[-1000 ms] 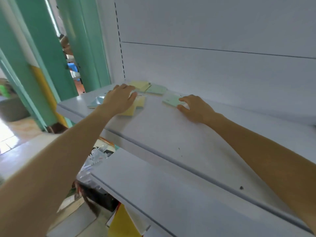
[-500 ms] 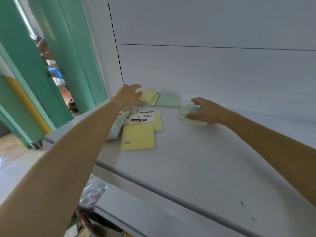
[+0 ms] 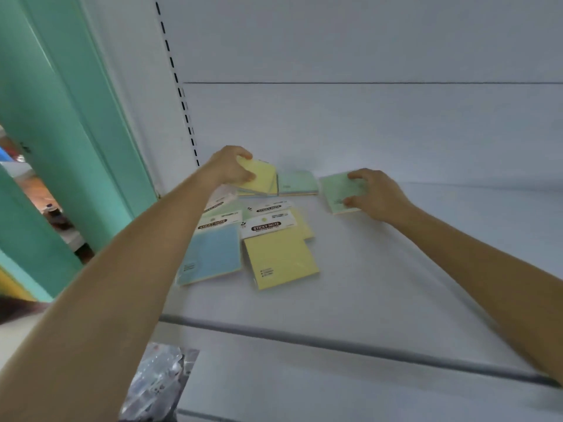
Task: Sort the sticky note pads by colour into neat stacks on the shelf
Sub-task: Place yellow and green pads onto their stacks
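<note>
Several sticky note pads lie on the white shelf [image 3: 380, 269]. My left hand [image 3: 228, 167] grips a yellow pad [image 3: 262, 176] at the back left, tilted up above a small stack. Beside it lies a green pad [image 3: 297, 182] against the back wall. My right hand [image 3: 376, 194] holds another green pad [image 3: 339, 191] by its right edge, thumb at the front and fingers at the back. In front lie a large yellow pad [image 3: 280, 258] and a blue pad [image 3: 213, 254], both with white "STICKY NOTE" headers. More pads sit partly hidden beneath them.
A white back panel [image 3: 365, 123] closes the shelf behind, with a slotted upright [image 3: 179, 86] at the left. A teal door frame [image 3: 76, 117] stands to the left. A lower shelf [image 3: 335, 391] and crumpled clear plastic [image 3: 158, 385] are below.
My left hand has closed on the yellow pad at the back and tilted it up. My right hand has taken hold of the green pad. The view has moved closer.
</note>
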